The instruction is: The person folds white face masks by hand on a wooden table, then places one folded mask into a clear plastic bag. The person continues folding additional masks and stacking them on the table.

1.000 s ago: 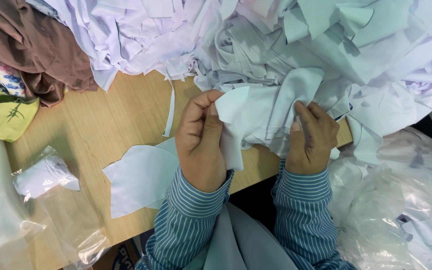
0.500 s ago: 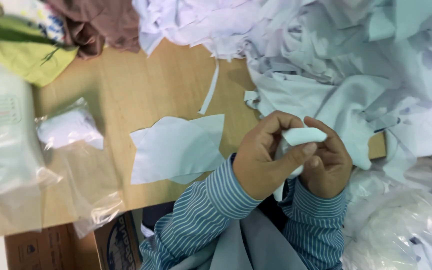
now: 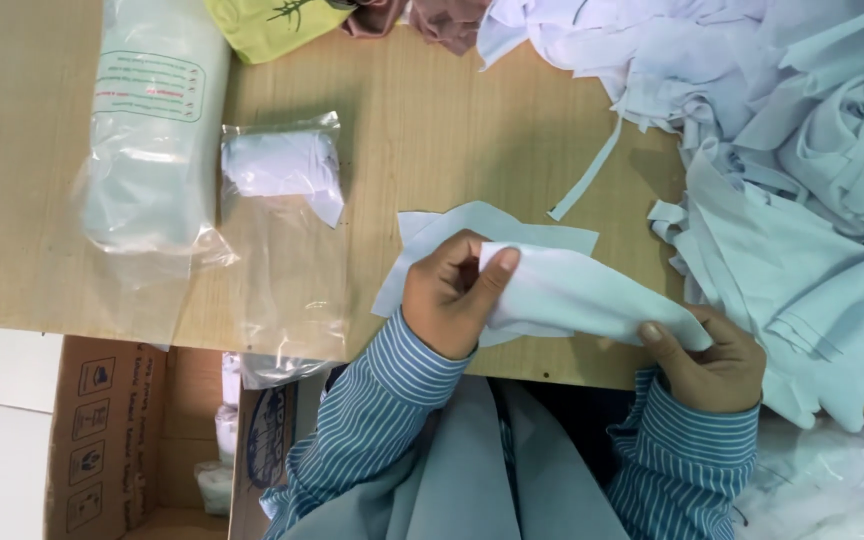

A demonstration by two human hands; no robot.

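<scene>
Cloth piece: one, pale bluish-white, thin cut fabric. Stretched out lengthwise, slightly folded, just above the near table edge. Overlaps similar flat-lying cut pieces.

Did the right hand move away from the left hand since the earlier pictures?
Yes. The right hand now pinches the white cloth piece far right of the left hand, near the table edge.

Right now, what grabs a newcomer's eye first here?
The two hands at the table's near edge: the left hand and right hand hold a white cloth piece stretched between them. Next, the big heap of white fabric scraps filling the right side of the wooden table. On the left lie two clear plastic bags, one holding folded white cloth.
</scene>
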